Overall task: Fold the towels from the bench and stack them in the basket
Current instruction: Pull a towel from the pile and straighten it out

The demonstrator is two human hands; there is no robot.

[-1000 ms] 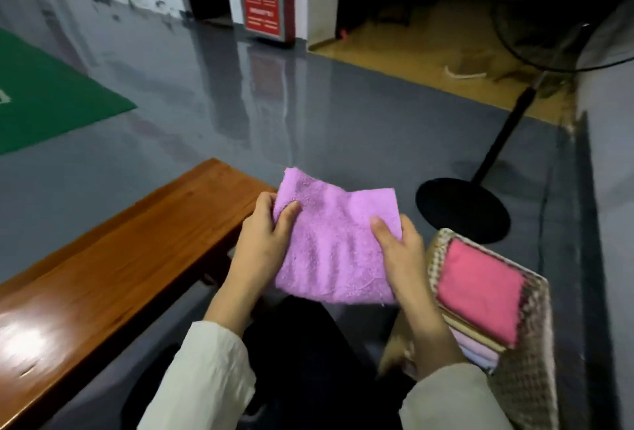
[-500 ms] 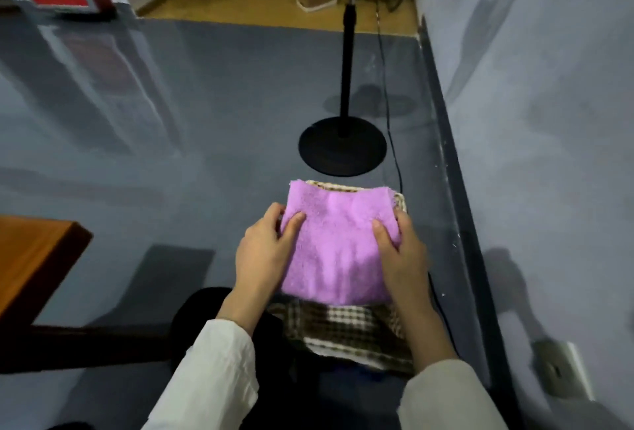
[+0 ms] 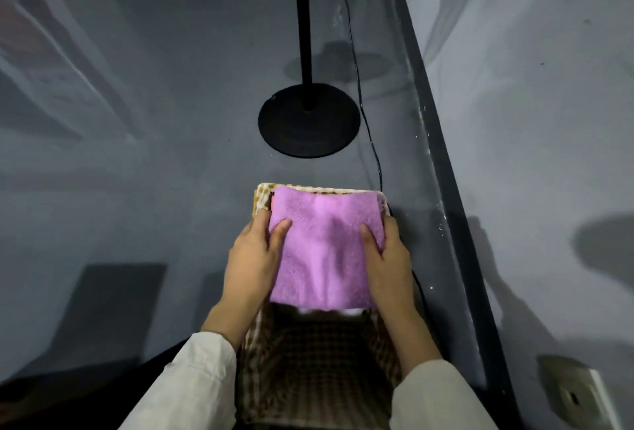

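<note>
Over the woven basket (image 3: 315, 371) on the grey floor: one folded purple towel (image 3: 326, 251), held flat at its two side edges. My left hand (image 3: 252, 258) pinches the left edge, thumb on top; my right hand (image 3: 389, 258) pinches the right edge likewise. Black fan stand (image 3: 308, 120) beyond the basket.

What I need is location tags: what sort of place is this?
Likely a plain indoor workroom or hall: glossy grey floor, a pole stand's round black base, a low wall socket.
</note>
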